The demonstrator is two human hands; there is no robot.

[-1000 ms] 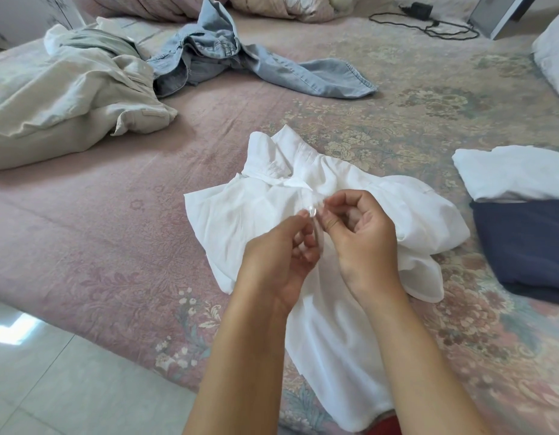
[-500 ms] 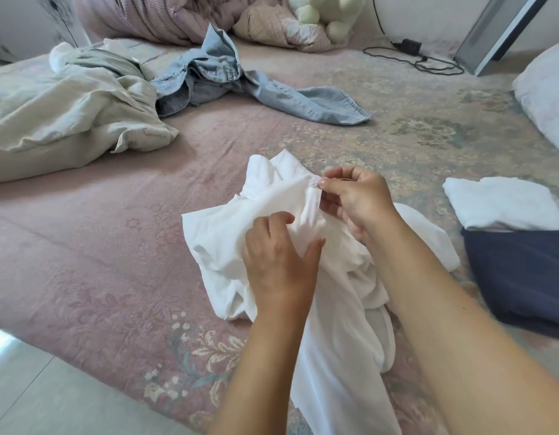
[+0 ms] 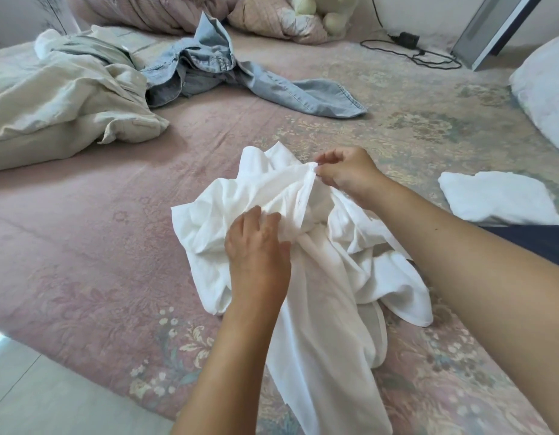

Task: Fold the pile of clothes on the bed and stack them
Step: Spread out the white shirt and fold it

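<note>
Fingers of both hands pinch the crumpled white shirt (image 3: 322, 246) on the bed (image 3: 99, 246).

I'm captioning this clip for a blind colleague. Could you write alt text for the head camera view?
Two bare hands work a crumpled white cotton shirt on a pink floral bedspread: the right hand pinches its top edge, the left hand grips the bunched middle. Beige and pale denim garments lie unfolded behind.

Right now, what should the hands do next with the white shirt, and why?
Probably spread it flat. The white shirt lies bunched on the bed, the right hand pinching its top edge and the left hand gripping its middle, so it cannot be folded neatly yet.
</note>
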